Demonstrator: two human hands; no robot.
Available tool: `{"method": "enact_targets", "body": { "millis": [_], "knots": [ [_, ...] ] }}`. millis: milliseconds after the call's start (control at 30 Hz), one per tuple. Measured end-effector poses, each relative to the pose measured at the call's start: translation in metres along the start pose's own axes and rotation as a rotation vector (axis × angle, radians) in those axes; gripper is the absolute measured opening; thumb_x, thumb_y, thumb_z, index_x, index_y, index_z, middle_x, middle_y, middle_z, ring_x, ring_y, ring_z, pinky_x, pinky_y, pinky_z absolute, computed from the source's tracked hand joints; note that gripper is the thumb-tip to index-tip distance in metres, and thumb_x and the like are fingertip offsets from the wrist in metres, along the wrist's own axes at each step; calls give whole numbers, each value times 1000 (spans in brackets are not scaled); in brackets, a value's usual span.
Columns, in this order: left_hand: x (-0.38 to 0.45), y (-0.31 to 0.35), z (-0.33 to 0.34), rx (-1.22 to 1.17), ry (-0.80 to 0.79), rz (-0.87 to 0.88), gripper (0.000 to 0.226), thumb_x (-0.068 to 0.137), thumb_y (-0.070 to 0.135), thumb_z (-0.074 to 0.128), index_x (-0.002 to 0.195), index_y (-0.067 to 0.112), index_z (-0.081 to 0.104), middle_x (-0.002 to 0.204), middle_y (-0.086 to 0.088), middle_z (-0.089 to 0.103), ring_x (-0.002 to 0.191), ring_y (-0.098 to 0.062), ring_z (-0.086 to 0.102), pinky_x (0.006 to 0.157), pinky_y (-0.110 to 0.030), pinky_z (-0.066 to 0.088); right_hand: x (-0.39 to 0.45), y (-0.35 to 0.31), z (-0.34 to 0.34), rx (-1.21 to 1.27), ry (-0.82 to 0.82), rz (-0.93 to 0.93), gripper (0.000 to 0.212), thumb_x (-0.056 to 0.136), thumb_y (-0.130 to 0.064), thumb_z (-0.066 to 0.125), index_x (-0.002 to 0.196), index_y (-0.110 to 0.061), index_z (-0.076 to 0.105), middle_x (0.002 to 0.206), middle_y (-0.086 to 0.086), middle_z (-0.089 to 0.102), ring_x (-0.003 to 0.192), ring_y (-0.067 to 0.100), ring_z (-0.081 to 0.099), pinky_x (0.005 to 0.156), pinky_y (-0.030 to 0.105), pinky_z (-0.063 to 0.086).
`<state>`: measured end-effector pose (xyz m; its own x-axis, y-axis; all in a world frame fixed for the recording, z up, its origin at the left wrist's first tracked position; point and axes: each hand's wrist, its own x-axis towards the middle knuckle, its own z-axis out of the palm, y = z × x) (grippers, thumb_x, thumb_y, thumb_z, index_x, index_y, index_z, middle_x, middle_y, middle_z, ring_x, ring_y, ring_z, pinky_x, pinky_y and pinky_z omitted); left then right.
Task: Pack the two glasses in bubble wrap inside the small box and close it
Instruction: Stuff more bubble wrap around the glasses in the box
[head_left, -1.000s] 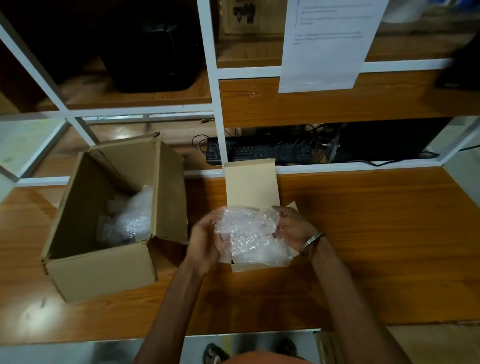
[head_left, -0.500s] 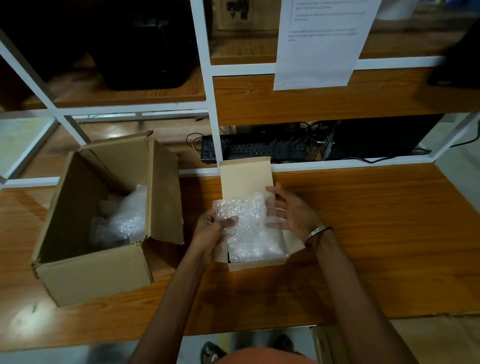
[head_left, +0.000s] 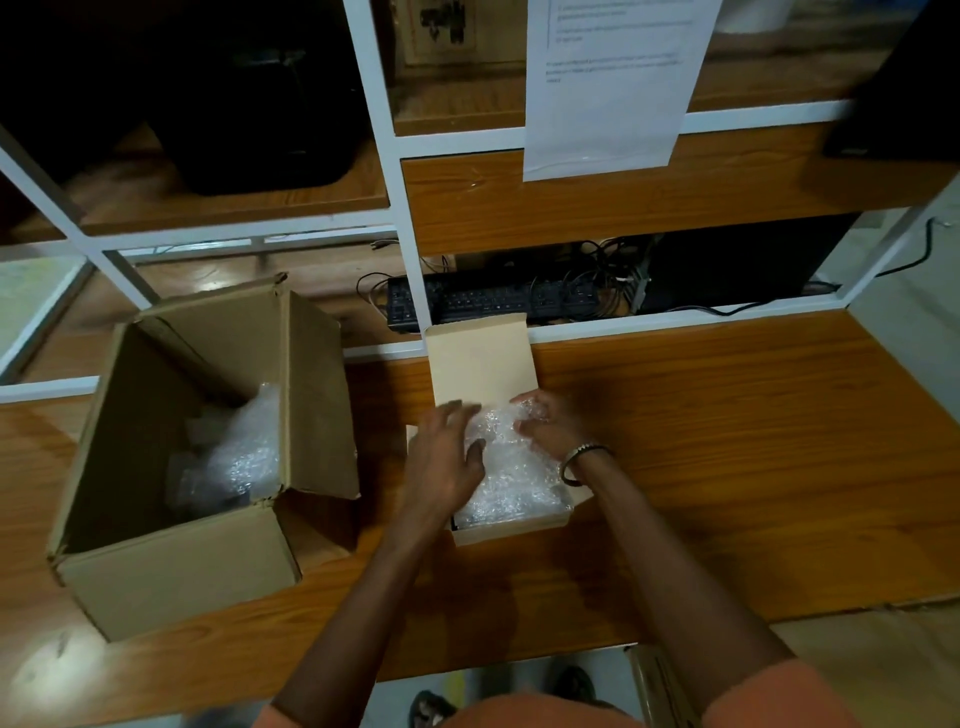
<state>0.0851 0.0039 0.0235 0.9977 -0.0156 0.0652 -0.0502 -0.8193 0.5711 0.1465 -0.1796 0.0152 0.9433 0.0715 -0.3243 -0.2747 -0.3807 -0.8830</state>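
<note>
A crumpled bundle of clear bubble wrap (head_left: 511, 475) sits inside the small tan cardboard box (head_left: 511, 531) on the brown wooden table (head_left: 727, 467), its lid flap (head_left: 480, 361) standing open at the far side. The glasses themselves cannot be made out under the wrap. The left hand (head_left: 447, 460) lies over the bundle's left side with fingers spread and fairly straight, pressing on it. The right hand (head_left: 548, 426), a bracelet (head_left: 579, 457) on its wrist, has its fingers curled onto the bundle's far edge. Just to the left stands a large open brown cardboard box (head_left: 171, 577) holding more bubble wrap (head_left: 241, 452). Beyond the table, a black keyboard (head_left: 493, 304) rests on a lower shelf.
</note>
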Motion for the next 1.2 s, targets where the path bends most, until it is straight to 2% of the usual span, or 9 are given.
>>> {"method": "enact_targets", "body": {
  "millis": [200,333,433,567,667,767,933,1067,1200],
  "knots": [
    [-14,-21,38,310,-266,79,57,108,33,42,162,16,34,170,-14,29,159,-30,19,130,-49,16,0,13,12,-432,89,-104,57,80,-21,87,133,-20,64,138,0,58,118,20,60,93,27,50],
    [-19,-36,50,396,-269,102,63,106,43,20,157,14,43,166,-16,38,158,-32,26,130,-53,13,-20,16,20,-657,201,-338,47,90,-24,77,135,-22,65,149,-1,48,131,21,51,105,34,50],
    [-15,-42,55,434,-306,175,75,101,47,11,155,9,45,165,-17,39,157,-33,28,130,-57,12,-27,21,29,-810,25,-464,46,93,-33,69,137,-25,63,149,-2,48,138,20,42,113,41,42],
    [-10,-39,44,433,-359,204,74,103,51,15,158,8,40,167,-16,36,158,-29,25,128,-56,-3,-22,29,29,-1103,-187,-356,61,101,-37,54,156,-18,35,162,8,33,150,27,28,122,42,25],
    [-5,-30,30,388,-383,192,67,108,50,20,152,11,51,161,-12,47,156,-25,30,127,-56,-6,-16,29,26,-1076,-269,-227,67,106,-39,43,163,-18,15,169,14,13,156,32,12,125,43,18],
    [8,-35,26,378,-382,193,47,113,40,28,133,16,63,143,-6,62,140,-27,50,121,-47,13,-3,26,23,-963,-370,-109,71,107,-43,42,165,-18,9,171,12,1,158,29,3,126,40,14],
    [22,-43,35,401,-384,138,50,107,35,49,153,13,45,158,-10,49,145,-29,45,122,-45,22,12,14,16,-895,-506,-9,75,107,-48,41,165,-14,7,172,8,-3,159,22,-1,125,34,9],
    [23,-51,45,421,-337,150,50,105,41,44,147,17,54,154,-11,48,146,-30,41,123,-48,20,17,16,17,-863,-464,24,72,105,-60,32,163,-19,20,171,10,2,157,27,7,125,40,15],
    [16,-59,55,446,-312,163,68,103,49,16,153,16,48,156,-12,47,148,-29,39,127,-54,13,14,30,30,-986,-261,-75,48,105,-35,44,150,-17,45,156,18,27,142,39,33,116,44,34]
  ]
}}
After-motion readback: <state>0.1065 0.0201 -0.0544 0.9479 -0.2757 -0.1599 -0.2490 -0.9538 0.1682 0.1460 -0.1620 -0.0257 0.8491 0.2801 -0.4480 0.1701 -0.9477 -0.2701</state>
